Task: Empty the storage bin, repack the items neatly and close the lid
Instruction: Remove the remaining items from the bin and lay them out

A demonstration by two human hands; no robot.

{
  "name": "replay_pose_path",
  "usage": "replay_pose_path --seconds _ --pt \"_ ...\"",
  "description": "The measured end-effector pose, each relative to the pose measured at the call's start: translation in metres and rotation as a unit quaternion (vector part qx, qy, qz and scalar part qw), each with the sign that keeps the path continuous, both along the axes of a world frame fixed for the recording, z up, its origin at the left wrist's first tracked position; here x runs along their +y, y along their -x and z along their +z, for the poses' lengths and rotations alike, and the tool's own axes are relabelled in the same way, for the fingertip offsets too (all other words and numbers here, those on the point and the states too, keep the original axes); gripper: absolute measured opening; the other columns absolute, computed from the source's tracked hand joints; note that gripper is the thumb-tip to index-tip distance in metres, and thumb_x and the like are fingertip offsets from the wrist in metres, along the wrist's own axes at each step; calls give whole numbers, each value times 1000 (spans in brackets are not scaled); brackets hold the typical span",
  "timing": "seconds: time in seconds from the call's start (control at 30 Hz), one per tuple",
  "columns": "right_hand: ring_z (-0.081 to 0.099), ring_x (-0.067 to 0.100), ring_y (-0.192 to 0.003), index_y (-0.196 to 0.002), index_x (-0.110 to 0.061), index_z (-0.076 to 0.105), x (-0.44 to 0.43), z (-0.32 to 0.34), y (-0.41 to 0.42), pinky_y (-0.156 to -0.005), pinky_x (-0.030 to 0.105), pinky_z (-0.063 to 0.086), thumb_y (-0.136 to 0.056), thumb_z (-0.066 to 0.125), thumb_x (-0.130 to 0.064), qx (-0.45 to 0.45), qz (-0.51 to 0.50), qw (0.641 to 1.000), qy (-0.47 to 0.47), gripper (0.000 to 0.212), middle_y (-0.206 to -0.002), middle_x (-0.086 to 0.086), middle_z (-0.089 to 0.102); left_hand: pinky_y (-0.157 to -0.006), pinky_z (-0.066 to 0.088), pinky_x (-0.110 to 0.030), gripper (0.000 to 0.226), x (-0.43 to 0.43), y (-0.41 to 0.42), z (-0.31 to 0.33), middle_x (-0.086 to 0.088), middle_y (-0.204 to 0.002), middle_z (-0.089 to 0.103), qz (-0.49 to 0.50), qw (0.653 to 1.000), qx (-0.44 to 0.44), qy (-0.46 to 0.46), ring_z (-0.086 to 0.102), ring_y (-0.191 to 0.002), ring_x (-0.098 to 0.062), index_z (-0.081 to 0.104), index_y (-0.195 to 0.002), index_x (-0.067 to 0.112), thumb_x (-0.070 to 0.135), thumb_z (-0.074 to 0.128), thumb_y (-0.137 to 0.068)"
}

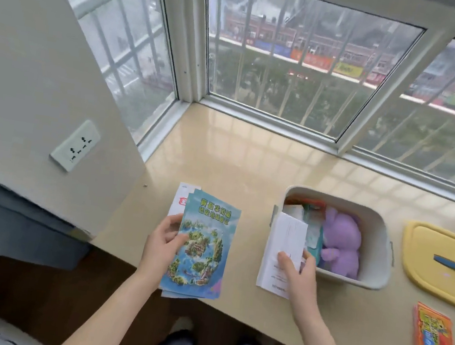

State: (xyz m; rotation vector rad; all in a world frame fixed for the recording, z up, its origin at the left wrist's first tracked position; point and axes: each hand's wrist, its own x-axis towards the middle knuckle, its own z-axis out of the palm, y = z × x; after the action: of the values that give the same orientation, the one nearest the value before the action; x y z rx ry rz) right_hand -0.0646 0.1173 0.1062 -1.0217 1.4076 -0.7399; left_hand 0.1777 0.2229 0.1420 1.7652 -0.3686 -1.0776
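Note:
A white storage bin (378, 239) stands open on the beige window ledge (223, 154). Inside it lie a purple plush toy (342, 242) and several packets and papers. My right hand (295, 274) pinches a folded white paper (284, 240) at the bin's near left corner, half over the rim. My left hand (163, 239) grips a blue illustrated booklet (203, 245) with white sheets behind it, low over the ledge's front edge. The yellow lid (443, 263) with a blue handle lies flat to the right of the bin.
An orange packet (433, 336) lies on the ledge at the front right. Barred windows run along the back and left of the ledge. A wall with a socket (75, 145) stands at the left. My knees show below the ledge's edge.

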Motion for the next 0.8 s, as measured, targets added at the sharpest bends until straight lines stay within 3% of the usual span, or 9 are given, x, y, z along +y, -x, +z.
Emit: replay_pose_path --seconds 0.2,0.37,0.63,0.8 --pt "63 9 -94 -124 -14 41 61 -27 -44 -70 17 51 -90 67 -10 15 -32 999 -41 43 -113 -1 61 -65 60 -44 26 37 -54 -26 -8 -89 75 -30 998 26 -40 74 -76 -26 56 -114 27 11 59 -94" --pt "65 18 -103 -129 -18 37 79 -65 -51 -92 43 53 -88 71 -20 59 -44 993 -88 53 -118 1 63 -66 60 -47 28 39 -58 -70 -9 -89 76 -61 993 72 -72 74 -78 -29 57 -115 27 9 59 -94" --pt "63 13 -98 -131 -20 34 71 -171 -39 -84 37 54 -89 70 -22 130 -57 984 -110 55 -114 -4 61 -64 60 -44 30 14 -36 -190 -12 -88 75 -73 984 107 -122 74 -78 -30 55 -119 21 6 58 -94" --pt "62 4 -97 -126 -29 35 60 -226 -36 -78 30 51 -87 71 -26 160 -58 981 -92 53 -108 -14 59 -53 57 -31 28 -7 -24 -240 -8 -90 74 -53 988 82 -118 74 -75 -22 55 -115 24 4 56 -95"
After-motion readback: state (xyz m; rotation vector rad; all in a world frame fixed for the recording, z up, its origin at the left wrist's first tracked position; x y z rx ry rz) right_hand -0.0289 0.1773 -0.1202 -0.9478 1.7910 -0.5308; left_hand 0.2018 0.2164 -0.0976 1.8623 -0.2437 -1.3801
